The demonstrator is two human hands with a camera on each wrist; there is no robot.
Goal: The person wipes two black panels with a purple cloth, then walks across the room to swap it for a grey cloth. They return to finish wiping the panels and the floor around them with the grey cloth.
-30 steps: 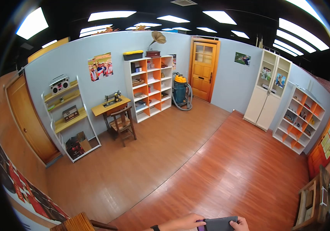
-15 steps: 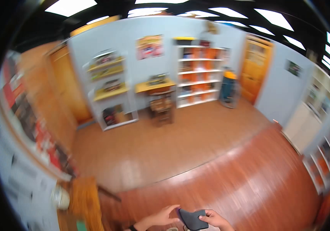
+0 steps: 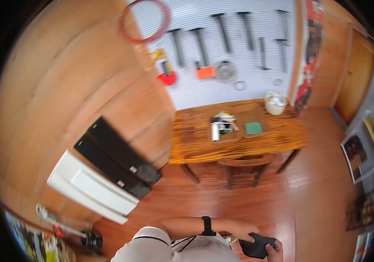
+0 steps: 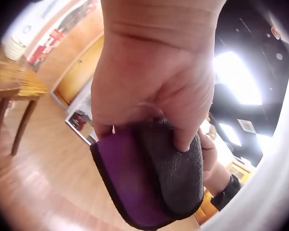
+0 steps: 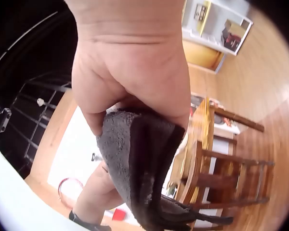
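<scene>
A folded grey cloth point(image 3: 255, 247) with dark edging is between my two hands, low in front of my body. My left hand point(image 3: 243, 230) pinches it from the left, thumb on the fuzzy grey face; the left wrist view shows the purple side of the cloth point(image 4: 127, 180) beside that face. My right hand point(image 3: 275, 252) grips the opposite end. In the right wrist view, folds of the cloth point(image 5: 149, 163) hang down from the right hand point(image 5: 130, 72), and the left hand point(image 5: 98, 190) is partly hidden behind them.
Ahead stands a wooden table point(image 3: 195, 144) with a tray of tools point(image 3: 223, 124), a green pad point(image 3: 253, 128) and a white basket point(image 3: 275, 104). A wooden chair point(image 3: 246, 163) is tucked at its front. Tools hang on the pegboard point(image 3: 257, 83). Dark panels point(image 3: 113, 153) lean at left.
My head has turned left, from the shelves and sewing table to the wooden table and pegboard. The cloth stays in my hands; the left hand's hold on its edge has shifted.
</scene>
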